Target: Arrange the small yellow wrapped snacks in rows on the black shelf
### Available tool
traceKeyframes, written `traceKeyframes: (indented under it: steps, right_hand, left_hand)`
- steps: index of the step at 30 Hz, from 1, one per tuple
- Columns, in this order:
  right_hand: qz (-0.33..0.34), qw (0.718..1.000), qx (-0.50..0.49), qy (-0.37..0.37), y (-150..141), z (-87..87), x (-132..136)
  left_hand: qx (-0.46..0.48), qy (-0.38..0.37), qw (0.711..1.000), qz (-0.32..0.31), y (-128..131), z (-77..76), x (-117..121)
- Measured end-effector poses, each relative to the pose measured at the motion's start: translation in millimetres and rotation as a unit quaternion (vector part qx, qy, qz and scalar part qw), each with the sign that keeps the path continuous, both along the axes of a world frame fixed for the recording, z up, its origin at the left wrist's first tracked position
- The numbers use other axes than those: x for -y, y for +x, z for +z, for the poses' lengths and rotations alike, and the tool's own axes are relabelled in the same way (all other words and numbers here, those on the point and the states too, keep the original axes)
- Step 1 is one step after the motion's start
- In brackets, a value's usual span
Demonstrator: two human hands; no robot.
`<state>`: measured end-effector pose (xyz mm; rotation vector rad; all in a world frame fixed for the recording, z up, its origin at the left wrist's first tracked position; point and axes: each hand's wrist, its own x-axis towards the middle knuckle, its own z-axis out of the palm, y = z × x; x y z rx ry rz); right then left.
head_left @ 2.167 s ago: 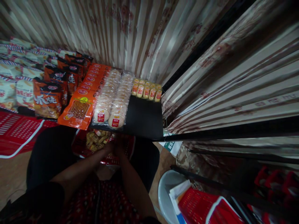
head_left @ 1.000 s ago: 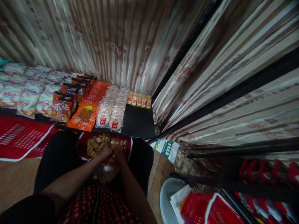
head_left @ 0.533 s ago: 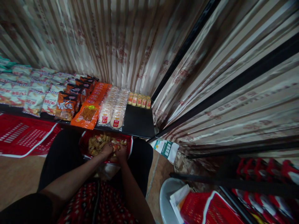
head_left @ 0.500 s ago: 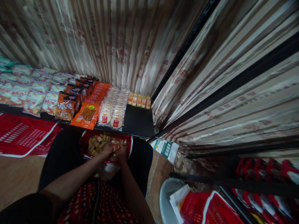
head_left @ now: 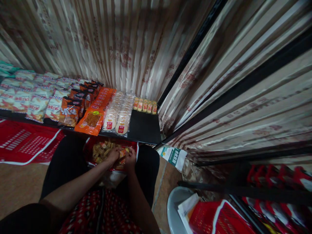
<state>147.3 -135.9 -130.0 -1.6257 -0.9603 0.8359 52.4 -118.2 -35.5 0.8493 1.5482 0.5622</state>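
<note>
Two curled hands (head_left: 113, 155) (head_left: 131, 158), one small yellow-orange packet (head_left: 123, 152) pinched between them; red basket (head_left: 134, 145) below.

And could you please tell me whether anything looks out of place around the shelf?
Only one thing: a green and white printed piece sits aslant by the black shelf, apart from the neatly rowed snacks.

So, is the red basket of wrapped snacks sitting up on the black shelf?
No, that red basket is between the person's legs, on the near side of the black shelf.
</note>
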Motion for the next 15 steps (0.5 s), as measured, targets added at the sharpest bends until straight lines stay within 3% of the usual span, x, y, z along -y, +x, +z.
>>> traceKeyframes:
  steps: [4, 15]
  right_hand:
    - [-0.042, 0.999, -0.029, 0.003, -0.3, 8.6, -0.2]
    - [-0.062, 0.996, -0.059, 0.030, 7.2, 27.9, 2.5]
  left_hand:
    - [0.023, 0.012, 1.000, -0.004, 1.3, 5.0, 1.5]
    - [0.041, 0.042, 0.998, -0.013, 5.2, 22.0, 3.3]
